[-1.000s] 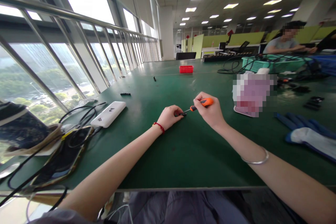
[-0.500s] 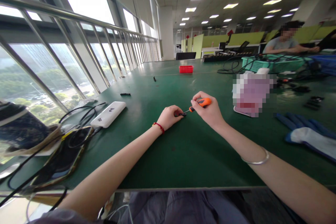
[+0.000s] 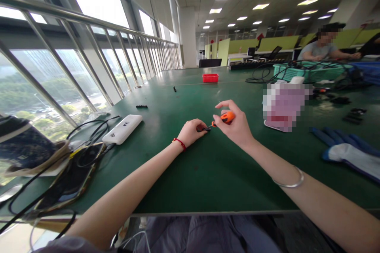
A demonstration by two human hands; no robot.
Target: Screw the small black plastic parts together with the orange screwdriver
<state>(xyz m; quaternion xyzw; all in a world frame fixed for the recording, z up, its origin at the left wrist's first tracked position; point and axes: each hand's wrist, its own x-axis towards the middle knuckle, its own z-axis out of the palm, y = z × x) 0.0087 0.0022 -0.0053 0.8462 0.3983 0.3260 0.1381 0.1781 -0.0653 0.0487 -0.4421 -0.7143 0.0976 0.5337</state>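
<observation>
On the green tabletop (image 3: pixel 190 174), my left hand (image 3: pixel 192 132) is closed on a small black part (image 3: pixel 204 129) and keeps it down against the surface. Its exact kind is too small to make out. My right hand (image 3: pixel 234 124) grips an orange and black screwdriver (image 3: pixel 228 117) by the handle, with the index finger lifted off and curved above it. The screwdriver slants down to the left, and its thin shaft reaches the black part at my left fingertips. Where the tip meets the part is hard to see.
To the left lie a white power bank (image 3: pixel 123 129), black cables and a phone (image 3: pixel 69 178). Farther back are a small red tray (image 3: pixel 210 78) and a black piece (image 3: pixel 141 106). A glove (image 3: pixel 353 154), a blurred pink item (image 3: pixel 286 106) and a green basket (image 3: pixel 308 73) sit right; a person (image 3: pixel 320 47) sits beyond.
My right hand has shifted slightly left with the screwdriver, and its index finger has come up off the handle. My left hand stays in place on the black part.
</observation>
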